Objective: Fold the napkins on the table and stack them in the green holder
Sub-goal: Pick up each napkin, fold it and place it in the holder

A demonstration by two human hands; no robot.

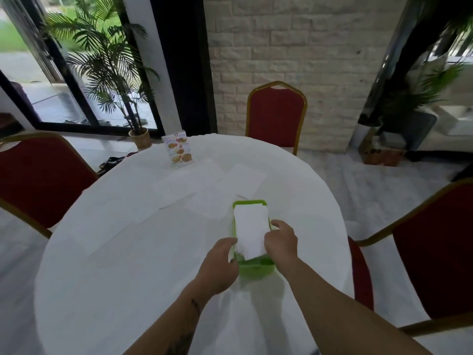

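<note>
stacking step: left hand (pixel 220 262) and right hand (pixel 281 242), fingers curled, pinching folded napkin (pixel 250 226) between them over green holder (pixel 256 271); next, lower and release.

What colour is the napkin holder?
Bright green holder, seen best in the head view.
</note>
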